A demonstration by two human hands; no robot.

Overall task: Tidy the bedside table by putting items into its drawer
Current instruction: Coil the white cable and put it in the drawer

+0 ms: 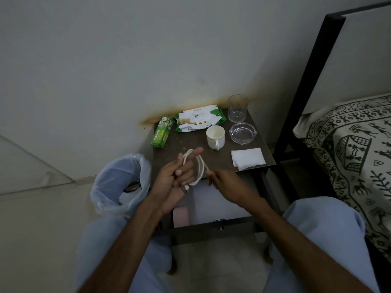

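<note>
The left hand holds a white cable looped around its fingers, and the right hand pinches the same cable just beside it, above the front edge of the bedside table. Past the grip sits a white mug, and behind the mug a pack that says "NOVEL" and "Baby Wipes". Up and left of the grip lies a green box that reads "ODOMOS" (the small print is too blurry). To the far right stand a glass, a clear ashtray and a white tissue. Below the hands the drawer is open, with something pink inside. A bin with a plastic bag stands left of the left hand.
</note>
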